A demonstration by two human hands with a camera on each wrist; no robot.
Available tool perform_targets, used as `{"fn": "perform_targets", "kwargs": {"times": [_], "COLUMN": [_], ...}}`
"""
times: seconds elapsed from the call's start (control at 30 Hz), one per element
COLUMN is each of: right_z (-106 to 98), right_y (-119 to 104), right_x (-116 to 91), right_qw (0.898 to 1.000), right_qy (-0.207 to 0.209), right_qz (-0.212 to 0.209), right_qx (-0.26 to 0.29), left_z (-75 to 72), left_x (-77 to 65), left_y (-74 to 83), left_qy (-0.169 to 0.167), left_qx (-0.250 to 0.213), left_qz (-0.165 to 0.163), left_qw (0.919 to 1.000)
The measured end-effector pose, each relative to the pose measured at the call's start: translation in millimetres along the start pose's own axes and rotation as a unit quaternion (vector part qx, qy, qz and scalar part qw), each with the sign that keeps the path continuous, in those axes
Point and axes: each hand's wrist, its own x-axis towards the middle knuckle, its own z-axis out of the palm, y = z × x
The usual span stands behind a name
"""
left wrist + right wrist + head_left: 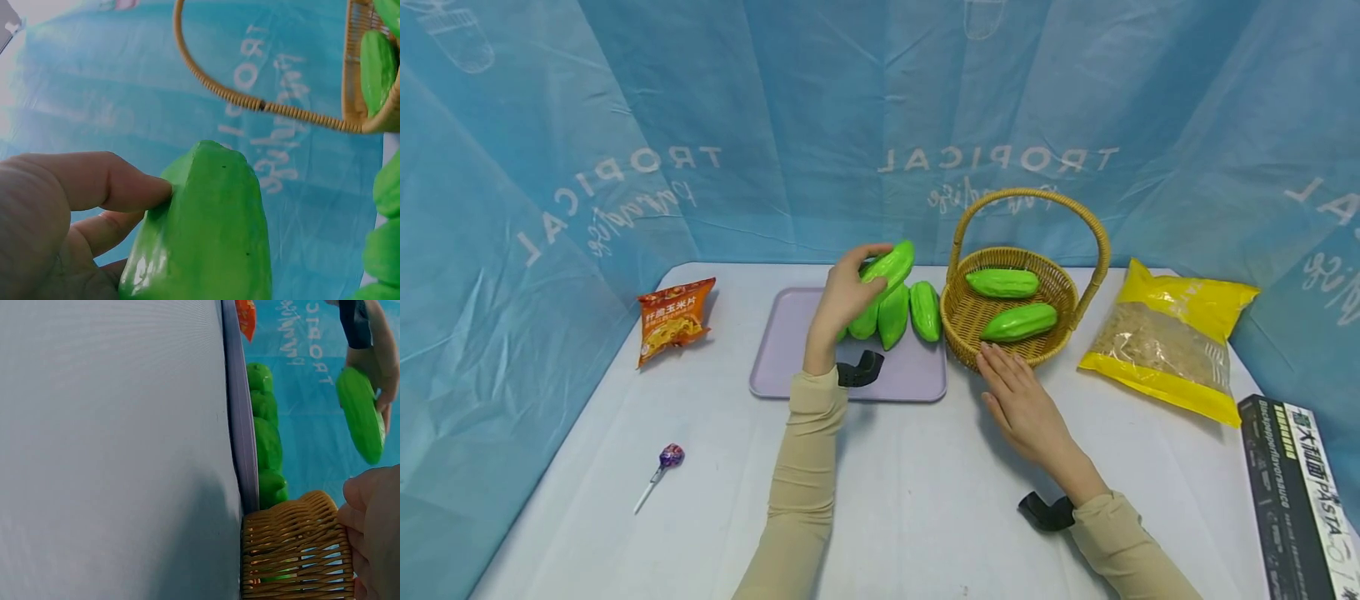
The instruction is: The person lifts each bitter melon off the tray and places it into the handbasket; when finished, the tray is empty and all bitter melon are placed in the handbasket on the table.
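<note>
My left hand (847, 292) pinches a glossy green ridged gourd (891, 265) between thumb and fingers, above the lilac tray (775, 367). In the left wrist view the thumb and fingers hold this gourd (212, 231) by its side. Several similar gourds (892, 317) lie in the tray, partly hidden beneath the hand. Two more gourds, an upper one (1003, 283) and a lower one (1019, 322), lie in the wicker basket (955, 321). With straight fingers, my right hand (1022, 408) touches the basket's near rim; the right wrist view shows it against the woven wall (297, 547).
The basket's tall handle (1033, 193) arches over it. An orange snack bag (676, 319) and a lollipop (671, 456) lie to the left. On the right are a yellow bag (1165, 342) and a black pasta box (1292, 492). A blue curtain (820, 125) surrounds the white table (910, 500).
</note>
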Motion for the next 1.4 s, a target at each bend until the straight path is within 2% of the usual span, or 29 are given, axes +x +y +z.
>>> {"fn": "perform_targets", "kwargs": {"times": [0.13, 0.23, 0.4, 0.57, 0.77, 1.13, 1.2, 1.4], "right_z": [-0.5, -0.4, 0.4, 0.8, -0.2, 1.2, 1.7, 1.9], "right_y": [0.4, 0.9, 1.7, 1.9, 1.8, 2.0, 2.2, 2.7], "right_x": [0.3, 0.5, 0.6, 0.9, 0.8, 1.3, 1.3, 1.7], "right_qw": [1.0, 1.0, 1.0, 1.0, 1.0, 1.0, 1.0, 1.0], "right_qy": [-0.004, -0.008, -0.009, -0.011, -0.014, -0.002, 0.0, -0.002], "right_qz": [0.004, 0.009, 0.01, 0.007, 0.007, -0.003, -0.004, -0.001], "right_qx": [-0.002, -0.001, 0.0, 0.001, -0.002, 0.001, 0.001, 0.0], "left_z": [11.8, 22.3, 42.6, 63.4, 83.1, 111.9, 115.8, 128.3], "left_x": [6.6, 13.3, 22.8, 33.5, 47.7, 69.5, 72.8, 84.0], "left_y": [13.9, 25.7, 44.8, 56.5, 67.6, 79.0, 79.1, 73.7], "left_qy": [-0.04, -0.073, -0.123, -0.16, -0.196, -0.236, -0.242, -0.246], "left_qx": [0.027, 0.055, 0.098, 0.126, 0.156, 0.228, 0.232, 0.236], "left_qz": [0.008, 0.03, 0.065, 0.087, 0.098, 0.094, 0.093, 0.077], "left_qw": [0.9988, 0.9954, 0.9854, 0.9751, 0.9631, 0.94, 0.9374, 0.9371]}}
